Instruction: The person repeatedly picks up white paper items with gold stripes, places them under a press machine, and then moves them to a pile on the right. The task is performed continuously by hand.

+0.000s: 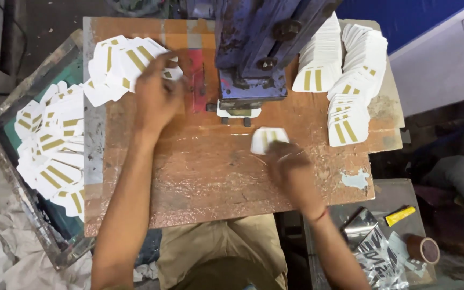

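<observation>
Our right fingers (277, 147) pinch the near edge of a single white card with gold stripes (267, 137), which lies low over the worn wooden table (200, 172), just in front of the blue press (253, 48). The frame is blurred there, so we cannot tell whether the card rests flat or is lifted slightly. Our left hand (157, 96) lies on the loose pile of striped cards (119, 67) at the table's far left, its fingers curled down onto the top cards; whether they grip one card or merely press on the heap is hidden by the back of the hand.

We judge these cards to be very light, thin and fairly stiff, like cut paperboard: they slide easily over one another, fan out, and would crease if squeezed hard. A light pinch at an edge or corner, thumb under and finger over, seems the best hold, leaving the printed stripes clear.

Another white card (238, 111) sits under the press head. To the right stand neater stacks of cards (345, 80). On the left, a green tray (6, 139) carries a scattered heap of more cards (55, 150). Lower right lie a yellow cutter (400, 216) and a tape roll (424, 249).
</observation>
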